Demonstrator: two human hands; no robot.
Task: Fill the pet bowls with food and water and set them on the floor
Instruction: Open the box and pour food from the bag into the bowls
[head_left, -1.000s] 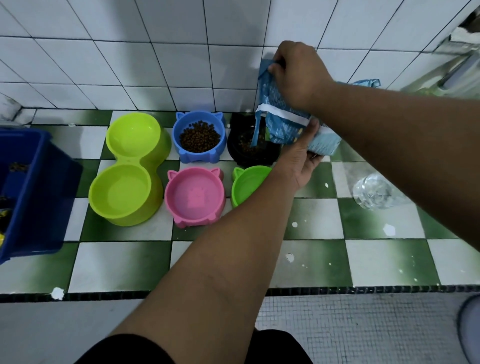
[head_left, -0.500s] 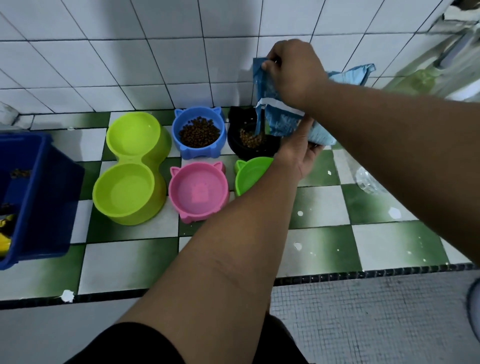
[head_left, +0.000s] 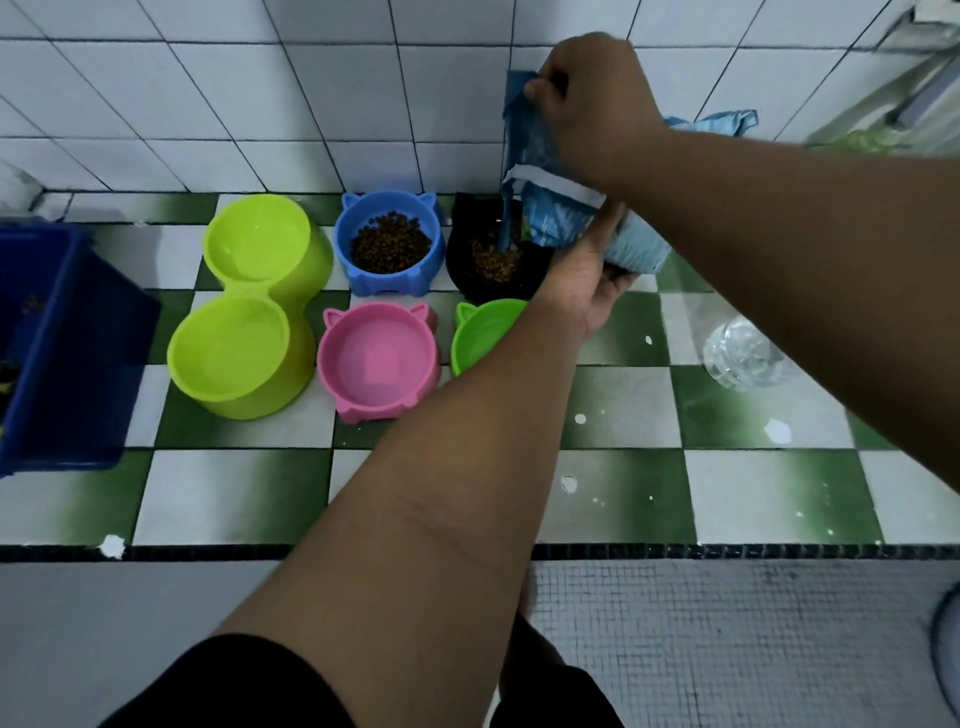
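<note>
A blue pet food bag is tilted over a black bowl that holds brown kibble. My right hand grips the bag's upper end against the tiled wall. My left hand cups the bag's lower end from below. Left of the black bowl, a blue cat-eared bowl is full of kibble. In front stand a pink cat-eared bowl and a small green bowl, the latter partly hidden by my left forearm. A lime double bowl sits at the left with no kibble in it.
All bowls stand on a green-and-white checkered ledge against a white tiled wall. A dark blue bin sits at the left edge. A clear plastic water bottle lies at the right, under my right forearm. Grey mosaic floor lies below the ledge.
The bag stays tilted over the black bowl in both hands, and more kibble shows in that bowl than one second ago. The camera view shifted slightly.
</note>
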